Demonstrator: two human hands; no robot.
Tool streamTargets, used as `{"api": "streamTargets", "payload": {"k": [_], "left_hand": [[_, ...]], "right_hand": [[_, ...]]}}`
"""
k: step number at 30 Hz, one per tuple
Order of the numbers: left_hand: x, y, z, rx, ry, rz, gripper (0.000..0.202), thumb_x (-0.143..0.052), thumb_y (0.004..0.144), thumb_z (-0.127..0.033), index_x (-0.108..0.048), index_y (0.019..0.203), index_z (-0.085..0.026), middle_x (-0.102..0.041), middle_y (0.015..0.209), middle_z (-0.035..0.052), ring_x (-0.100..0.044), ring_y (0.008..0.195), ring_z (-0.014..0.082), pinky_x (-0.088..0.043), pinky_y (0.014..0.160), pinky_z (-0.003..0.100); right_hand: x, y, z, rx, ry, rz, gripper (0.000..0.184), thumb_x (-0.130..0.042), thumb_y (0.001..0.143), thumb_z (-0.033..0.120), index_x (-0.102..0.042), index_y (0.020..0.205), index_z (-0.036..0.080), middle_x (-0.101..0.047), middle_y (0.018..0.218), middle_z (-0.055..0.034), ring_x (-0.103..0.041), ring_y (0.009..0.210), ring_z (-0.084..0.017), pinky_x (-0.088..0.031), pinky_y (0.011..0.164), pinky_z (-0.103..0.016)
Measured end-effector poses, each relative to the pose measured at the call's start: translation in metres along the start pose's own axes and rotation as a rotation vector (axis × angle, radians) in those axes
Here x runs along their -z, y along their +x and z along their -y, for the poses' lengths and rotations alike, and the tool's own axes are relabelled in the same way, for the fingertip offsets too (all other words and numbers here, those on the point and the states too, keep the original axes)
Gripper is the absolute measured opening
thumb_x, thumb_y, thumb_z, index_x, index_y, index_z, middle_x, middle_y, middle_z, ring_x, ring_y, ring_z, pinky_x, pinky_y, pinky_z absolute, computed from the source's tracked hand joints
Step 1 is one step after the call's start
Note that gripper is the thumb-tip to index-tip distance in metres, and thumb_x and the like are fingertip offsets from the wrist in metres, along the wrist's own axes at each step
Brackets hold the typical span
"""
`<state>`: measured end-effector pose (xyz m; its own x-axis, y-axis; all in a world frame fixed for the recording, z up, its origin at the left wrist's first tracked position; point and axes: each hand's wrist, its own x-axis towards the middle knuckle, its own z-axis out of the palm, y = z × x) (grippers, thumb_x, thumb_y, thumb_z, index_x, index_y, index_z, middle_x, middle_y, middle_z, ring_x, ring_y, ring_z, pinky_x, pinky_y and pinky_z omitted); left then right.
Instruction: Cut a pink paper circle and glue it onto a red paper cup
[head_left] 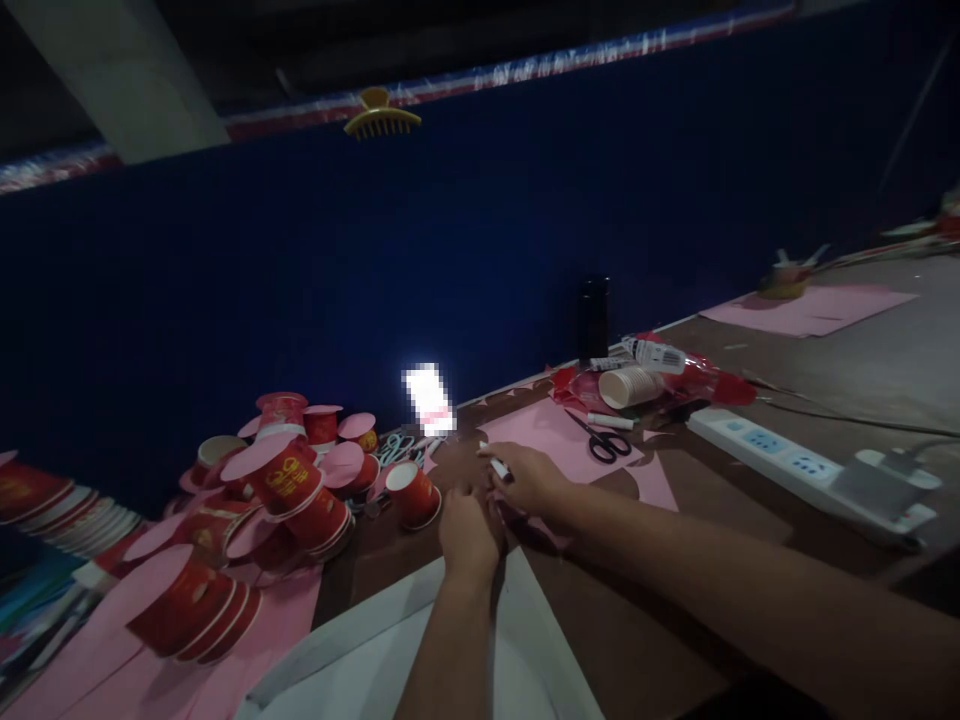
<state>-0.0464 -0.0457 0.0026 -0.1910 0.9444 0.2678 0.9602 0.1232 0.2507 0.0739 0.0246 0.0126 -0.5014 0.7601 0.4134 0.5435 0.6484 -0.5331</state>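
Note:
My right hand (529,478) is closed around a slim white marker-like stick (499,468), low over the brown table. Close beside it, my left hand (469,532) has its back to me and its fingers bent down. What those fingers hold, if anything, is hidden. Just left of it stands a red paper cup (412,494) with a pale inside. Beyond my right hand lies pink paper (536,432), with black-handled scissors (609,446) and a white marker (610,421) on it. Under my left forearm is a white tray-like board (360,640).
Red cups with pink paper discs (281,475) crowd the left side. A brightly lit phone-like screen (429,398) leans at the back. On the right are a white power strip (802,470), stacked paper cups (628,388) and a dark upright object (595,318). A blue partition (480,230) stands behind.

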Motion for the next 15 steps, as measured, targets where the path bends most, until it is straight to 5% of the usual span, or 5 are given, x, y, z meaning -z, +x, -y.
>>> {"api": "streamTargets", "payload": {"k": [6,15], "left_hand": [[0.003,0.0,-0.002,0.037,-0.036,0.032,0.035,-0.04,0.084,-0.021,-0.063,0.11,-0.019,-0.057,0.109,0.0134,-0.053,0.1,0.0249,-0.04,0.079,0.032],[0.005,0.002,-0.003,0.014,0.05,0.095,0.035,-0.036,0.087,-0.029,-0.064,0.105,-0.019,-0.057,0.097,0.0134,-0.055,0.09,0.0256,-0.041,0.072,0.035]], "right_hand": [[-0.016,0.035,0.011,-0.09,-0.161,0.229,0.045,-0.057,0.074,0.031,-0.056,0.118,0.029,-0.065,0.109,-0.0036,-0.063,0.093,-0.023,-0.047,0.076,-0.031],[-0.031,0.054,0.002,-0.104,-0.238,0.302,0.049,-0.058,0.073,0.031,-0.055,0.121,0.031,-0.065,0.109,-0.0042,-0.063,0.093,-0.022,-0.045,0.072,-0.029]]}}
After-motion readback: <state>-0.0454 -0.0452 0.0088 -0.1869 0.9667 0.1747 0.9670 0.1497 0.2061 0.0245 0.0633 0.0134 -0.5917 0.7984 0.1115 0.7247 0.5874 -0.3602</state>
